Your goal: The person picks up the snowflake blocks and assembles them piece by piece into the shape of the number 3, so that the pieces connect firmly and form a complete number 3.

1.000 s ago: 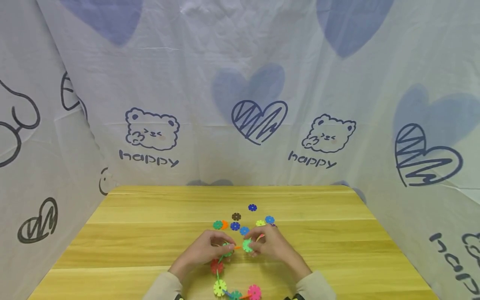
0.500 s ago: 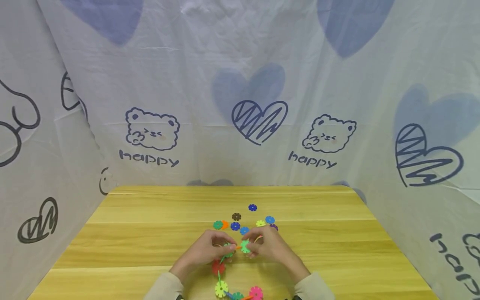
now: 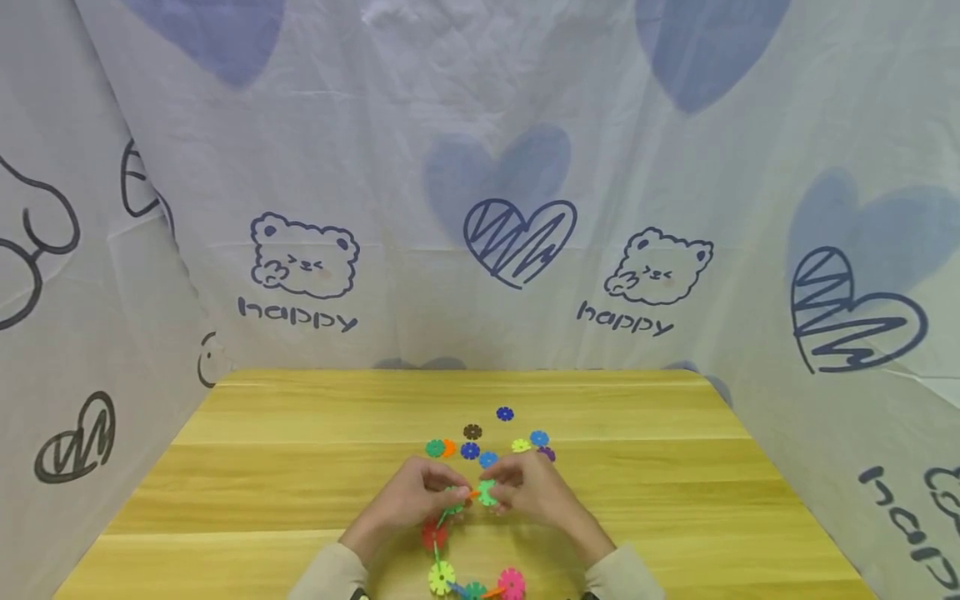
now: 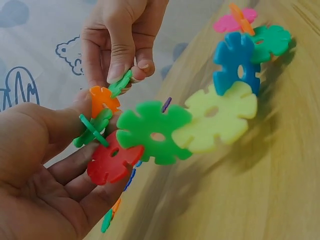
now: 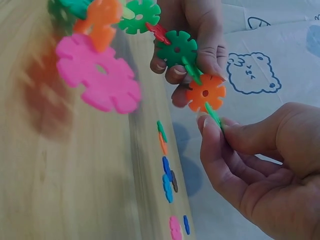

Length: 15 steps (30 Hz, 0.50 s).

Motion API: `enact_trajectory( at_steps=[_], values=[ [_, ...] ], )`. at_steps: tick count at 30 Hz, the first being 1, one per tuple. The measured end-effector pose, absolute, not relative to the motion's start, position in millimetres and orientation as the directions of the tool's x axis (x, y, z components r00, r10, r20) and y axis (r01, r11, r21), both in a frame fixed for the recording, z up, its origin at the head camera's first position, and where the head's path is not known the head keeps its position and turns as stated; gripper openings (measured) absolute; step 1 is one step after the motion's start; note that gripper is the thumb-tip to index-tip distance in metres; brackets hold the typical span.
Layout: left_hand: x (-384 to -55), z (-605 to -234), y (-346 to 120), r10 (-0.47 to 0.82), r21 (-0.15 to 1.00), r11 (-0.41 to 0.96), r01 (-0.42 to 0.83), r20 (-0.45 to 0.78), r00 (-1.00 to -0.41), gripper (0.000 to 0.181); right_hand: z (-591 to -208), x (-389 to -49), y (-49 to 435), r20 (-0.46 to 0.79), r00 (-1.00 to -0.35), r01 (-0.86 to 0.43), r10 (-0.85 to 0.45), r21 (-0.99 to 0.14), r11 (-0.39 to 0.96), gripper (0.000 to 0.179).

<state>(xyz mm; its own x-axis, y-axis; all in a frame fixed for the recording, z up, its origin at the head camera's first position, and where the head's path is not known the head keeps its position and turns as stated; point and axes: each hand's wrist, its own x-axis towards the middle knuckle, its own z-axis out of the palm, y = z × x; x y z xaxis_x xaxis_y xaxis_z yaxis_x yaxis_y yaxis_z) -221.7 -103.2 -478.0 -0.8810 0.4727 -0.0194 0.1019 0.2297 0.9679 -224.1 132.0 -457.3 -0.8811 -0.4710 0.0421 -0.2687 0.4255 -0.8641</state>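
My left hand (image 3: 417, 495) holds one end of a chain of notched plastic snowflake discs, its thumb and fingers around a dark green disc (image 5: 167, 54) and an orange disc (image 5: 214, 86). Between thumb and fingertips, my right hand (image 3: 538, 493) pinches a light green disc (image 3: 487, 492). That disc's edge meets the orange disc's rim in the right wrist view. From the left hand the chain hangs toward me through a red disc (image 4: 102, 167), a green disc (image 4: 137, 132), a yellow disc (image 4: 225, 127) and a blue disc (image 4: 230, 57), ending in a pink disc (image 5: 77, 60).
Loose discs lie on the wooden table (image 3: 300, 467) beyond the hands: a brown disc (image 3: 472, 432), a dark blue disc (image 3: 505, 413), a purple disc (image 3: 547, 454) and several others. A printed cloth (image 3: 420, 250) hangs behind the table and along both sides.
My right hand has shifted slightly left, bringing the light green disc up to the orange disc. My left hand stays nearly in place; the hanging chain has swayed a little.
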Motion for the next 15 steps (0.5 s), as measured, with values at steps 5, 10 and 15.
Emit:
enact_trajectory(
  at_steps=[5, 10, 15],
  values=[
    [-222.7, -475.5, -105.1, 0.463, 0.957, 0.249, 0.148, 0.017, -0.886, 0.017, -457.3, -224.4, 127.3, 0.058, -0.882, -0.274, -0.468, -0.871, 0.408, 0.022],
    [-223.0, -477.0, -104.7, 0.459, 0.958, 0.247, 0.144, 0.015, -0.888, 0.015, -458.4, -223.6, 126.7, 0.070, -0.883, -0.288, -0.465, -0.861, 0.418, 0.021],
    [-223.1, -479.2, -102.2, 0.454, 0.967, 0.223, 0.122, 0.008, -0.891, 0.015, -459.4, -222.6, 127.7, 0.084, -0.892, -0.287, -0.444, -0.864, 0.414, 0.019]
  ],
)
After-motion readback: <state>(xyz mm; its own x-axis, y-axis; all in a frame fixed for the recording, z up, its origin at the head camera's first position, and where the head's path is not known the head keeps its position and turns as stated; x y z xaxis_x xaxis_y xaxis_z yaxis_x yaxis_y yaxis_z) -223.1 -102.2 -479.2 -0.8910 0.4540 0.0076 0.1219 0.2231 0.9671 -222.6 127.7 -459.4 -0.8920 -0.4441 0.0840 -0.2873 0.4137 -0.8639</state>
